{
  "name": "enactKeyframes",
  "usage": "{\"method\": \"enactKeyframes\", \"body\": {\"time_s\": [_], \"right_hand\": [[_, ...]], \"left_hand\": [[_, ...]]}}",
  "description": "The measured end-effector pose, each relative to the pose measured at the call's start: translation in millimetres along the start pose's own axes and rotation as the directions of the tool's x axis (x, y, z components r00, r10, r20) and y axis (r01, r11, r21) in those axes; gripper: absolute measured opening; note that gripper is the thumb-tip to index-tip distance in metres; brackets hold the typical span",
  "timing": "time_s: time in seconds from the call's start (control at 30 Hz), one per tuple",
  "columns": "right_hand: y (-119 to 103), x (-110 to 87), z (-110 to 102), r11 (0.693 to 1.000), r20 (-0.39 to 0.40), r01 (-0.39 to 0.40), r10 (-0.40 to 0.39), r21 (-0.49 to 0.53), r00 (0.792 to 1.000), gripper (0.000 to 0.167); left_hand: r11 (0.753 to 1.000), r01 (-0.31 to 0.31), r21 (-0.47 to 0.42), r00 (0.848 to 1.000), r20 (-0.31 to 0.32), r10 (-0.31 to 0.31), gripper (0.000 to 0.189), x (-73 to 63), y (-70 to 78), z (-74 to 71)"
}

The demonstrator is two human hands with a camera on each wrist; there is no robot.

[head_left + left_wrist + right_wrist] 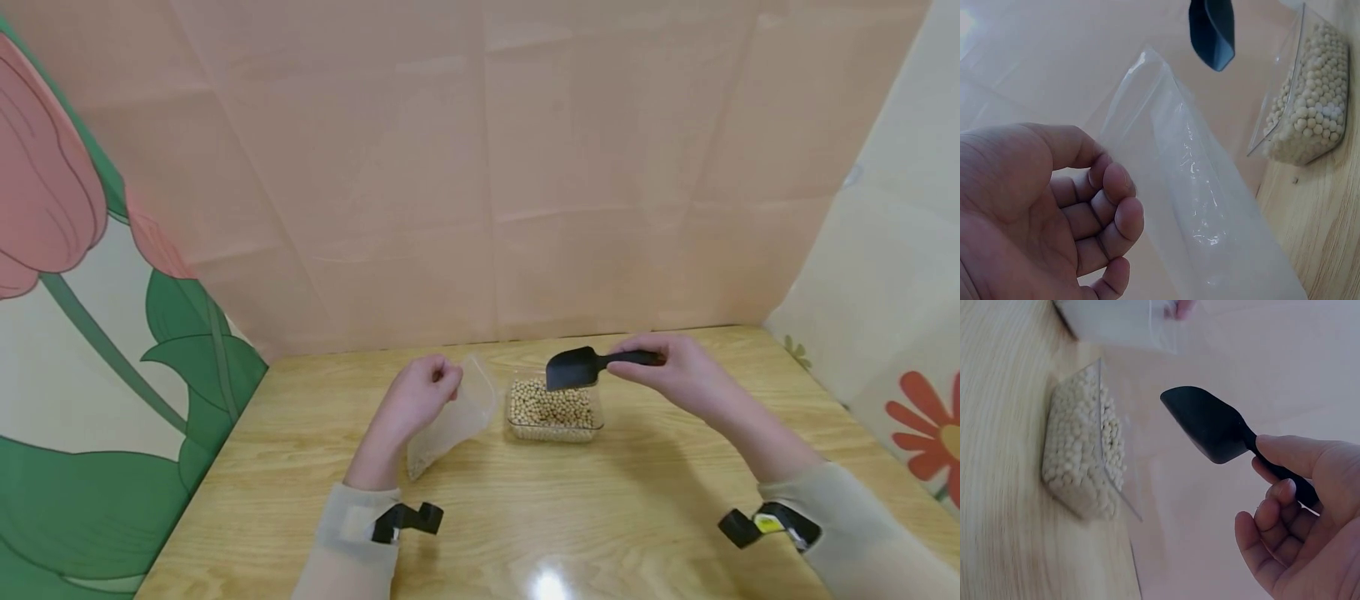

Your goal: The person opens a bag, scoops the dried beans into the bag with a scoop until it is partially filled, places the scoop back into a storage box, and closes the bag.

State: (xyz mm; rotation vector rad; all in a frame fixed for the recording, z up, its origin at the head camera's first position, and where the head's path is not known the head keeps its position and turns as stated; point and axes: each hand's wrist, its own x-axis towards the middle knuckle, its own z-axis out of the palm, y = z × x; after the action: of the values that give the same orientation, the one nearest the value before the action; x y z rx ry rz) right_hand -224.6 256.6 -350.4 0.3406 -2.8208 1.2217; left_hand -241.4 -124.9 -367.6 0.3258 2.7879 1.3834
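Note:
My left hand [422, 390] pinches the upper edge of a translucent plastic bag [459, 417], whose mouth gapes a little in the left wrist view. A few things sit in the bag's lower corner, too small to tell. To the right of the bag, a clear plastic box [555, 433] holds many pale round beans [1079, 450], which look like soybeans. Above the box's back right, my right hand [671, 367] grips the handle of a small black scoop [573, 368]. The scoop's blade points left, toward the bag, and whether anything lies in it is hidden.
The box stands on a wood-grain table [480, 517], near its back edge. Behind the table hangs a pink cloth [480, 183]. Flower-printed panels stand at the left and right sides. One small bit [1295, 180] lies on the table beside the box.

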Motion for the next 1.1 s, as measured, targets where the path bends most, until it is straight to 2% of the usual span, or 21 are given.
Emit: {"method": "enactKeyframes", "body": {"time_s": [0.23,0.6,1.1], "right_hand": [[14,-0.2,-3,0.997,-0.01,0.008,-0.009,-0.08,1.0,0.045],[24,0.9,-8,0.991,0.023,0.014,-0.011,-0.136,1.0,0.043],[26,6.3,-1,0.967,0.029,0.105,-0.101,-0.233,0.995,0.028]], "left_hand": [[1.0,-0.001,0.0,1.0,-0.004,0.001,0.033,-0.4,-0.5,0.2],[1.0,-0.003,-0.008,1.0,-0.006,0.003,0.033,-0.7,-0.7,0.5],[1.0,-0.011,-0.005,1.0,-0.002,0.011,0.033,-0.2,-1.1,0.4]]}}
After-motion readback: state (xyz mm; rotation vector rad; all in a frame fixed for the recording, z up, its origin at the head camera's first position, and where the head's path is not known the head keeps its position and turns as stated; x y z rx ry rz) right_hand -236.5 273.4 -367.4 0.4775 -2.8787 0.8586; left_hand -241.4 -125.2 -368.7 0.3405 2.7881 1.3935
